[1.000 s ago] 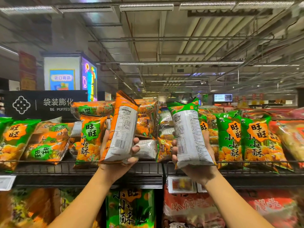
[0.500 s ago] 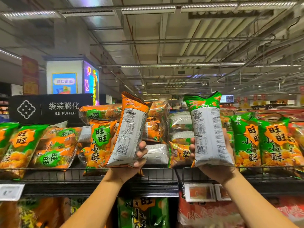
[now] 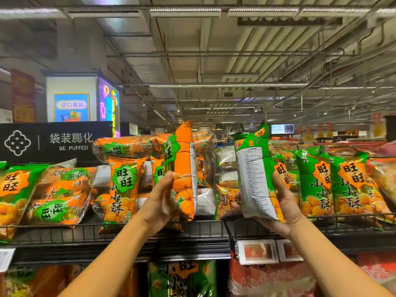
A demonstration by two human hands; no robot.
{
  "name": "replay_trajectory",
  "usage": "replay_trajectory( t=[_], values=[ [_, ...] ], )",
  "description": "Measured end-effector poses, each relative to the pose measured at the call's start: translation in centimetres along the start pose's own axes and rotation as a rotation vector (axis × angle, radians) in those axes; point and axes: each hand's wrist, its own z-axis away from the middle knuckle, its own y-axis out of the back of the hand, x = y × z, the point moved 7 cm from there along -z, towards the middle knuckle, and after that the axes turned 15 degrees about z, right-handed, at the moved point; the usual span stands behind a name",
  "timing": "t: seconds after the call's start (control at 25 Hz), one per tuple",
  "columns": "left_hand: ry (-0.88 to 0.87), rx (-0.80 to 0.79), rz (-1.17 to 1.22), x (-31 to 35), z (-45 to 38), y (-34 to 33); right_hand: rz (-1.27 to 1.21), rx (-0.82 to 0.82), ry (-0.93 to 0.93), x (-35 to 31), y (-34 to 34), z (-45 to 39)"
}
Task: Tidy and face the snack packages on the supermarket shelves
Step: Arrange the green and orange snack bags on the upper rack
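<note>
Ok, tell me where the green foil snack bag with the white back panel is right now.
In the head view, the green foil snack bag is right of centre, held upright by the right hand above the wire shelf rail, just left of the standing green bags.

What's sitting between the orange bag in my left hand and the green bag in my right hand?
In the head view, between the orange bag and the green bag, stacked snack packs lie on the shelf behind, several showing silvery backs.
</note>
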Motion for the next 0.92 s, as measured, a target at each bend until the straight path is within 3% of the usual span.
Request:
replay_trajectory(
  t=[0.12,0.28,0.4,0.6,0.92],
  values=[
    [-0.135,0.093,-0.194,1.5,0.3,-0.3,0.154,0.002,-0.003,-0.1,-1.1,-0.2],
    [-0.24,0.122,-0.474,2.2,1.0,-1.2,0.48,0.207,0.12,-1.2,-1.8,-0.6],
    [-0.186,0.112,-0.503,1.4,0.6,-0.5,0.651,0.199,0.106,-0.9,-2.4,-0.3],
    [-0.154,0.082,-0.536,1.3,1.2,0.4,0.685,0.094,0.043,0.0,-2.3,-0.4],
    [-0.206,0.142,-0.546,2.4,2.3,1.5,0.84,0.314,0.207,-0.6,-1.1,0.4]
  ],
)
